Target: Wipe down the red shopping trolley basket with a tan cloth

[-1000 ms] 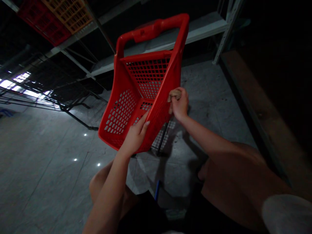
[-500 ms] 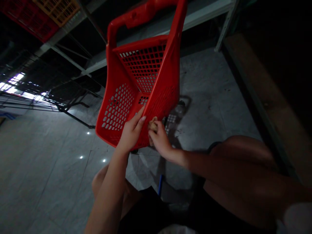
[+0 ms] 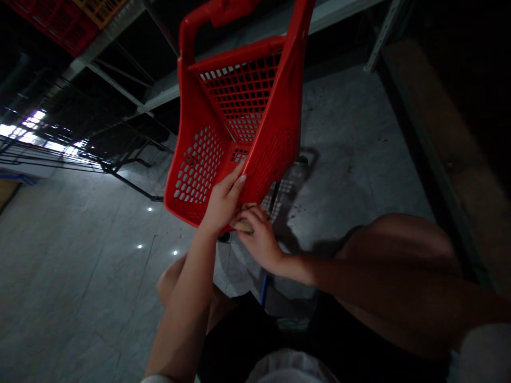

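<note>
A red plastic shopping cart [image 3: 275, 154] stands in front of me, its basket walls full of small holes. My left hand [image 3: 224, 201] grips the rim of its near side wall, with the thumb on the outer face and the fingers inside the basket, partly hidden. Just to the right, my right hand [image 3: 259, 236] is closed on a crumpled tan cloth [image 3: 243, 225] and presses it against the lower outer face of that wall, near the front corner. Much of the cloth is covered by the fingers.
Behind the cart runs a metal shelf rack [image 3: 159, 98]. Red and orange crates [image 3: 64, 24] sit at the upper left. A black wire frame [image 3: 131, 183] stands left of the cart on the grey tiled floor [image 3: 88, 266]. A brown beam [image 3: 443, 127] lies along the right.
My right hand has slid the cloth down and slightly left along the cart's wall, towards its lower edge. My left hand keeps its hold on the rim. The view has shifted slightly.
</note>
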Tool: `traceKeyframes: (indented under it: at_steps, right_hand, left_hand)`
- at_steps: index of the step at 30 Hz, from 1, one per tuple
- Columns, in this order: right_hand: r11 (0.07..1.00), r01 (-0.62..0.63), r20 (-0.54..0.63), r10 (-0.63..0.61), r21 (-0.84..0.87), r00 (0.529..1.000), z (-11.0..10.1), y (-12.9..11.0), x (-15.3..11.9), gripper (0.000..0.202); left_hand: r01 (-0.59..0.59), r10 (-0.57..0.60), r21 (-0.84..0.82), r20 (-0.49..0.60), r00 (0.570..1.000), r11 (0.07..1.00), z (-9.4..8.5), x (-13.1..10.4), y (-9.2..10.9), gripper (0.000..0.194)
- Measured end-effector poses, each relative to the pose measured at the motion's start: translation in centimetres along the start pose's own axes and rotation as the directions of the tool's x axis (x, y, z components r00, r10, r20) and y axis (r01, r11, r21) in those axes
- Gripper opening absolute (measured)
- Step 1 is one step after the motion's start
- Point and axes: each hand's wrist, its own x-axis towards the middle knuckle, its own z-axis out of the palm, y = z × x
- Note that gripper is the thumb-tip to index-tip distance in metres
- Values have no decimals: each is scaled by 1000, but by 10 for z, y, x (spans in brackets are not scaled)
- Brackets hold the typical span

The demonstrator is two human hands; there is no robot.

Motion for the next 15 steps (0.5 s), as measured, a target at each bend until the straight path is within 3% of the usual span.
traceKeyframes:
  at_steps: [3,6,9,12,15]
  right_hand:
    - [998,4,158,-13,56,987,3,-2,-21,33]
    - [995,83,172,-91,54,981,-9,-2,-10,33]
    - [969,245,175,-245,23,954,-21,-1,5,33]
    - [927,376,222,-368,8,903,-23,14,10,28]
    - [906,423,309,-407,16,860,-20,45,8,23]
  left_hand:
    - [2,-2,-18,2,1000,1000,-1,0,0,47]
    - [6,-5,-19,7,1000,1000,0,1,2,47]
    - [2,-2,-33,9,1000,999,2,1,3,48]
    - [-1,1,-57,15,1000,998,3,1,4,48]
    - [13,-12,-53,17,1000,999,0,1,2,49]
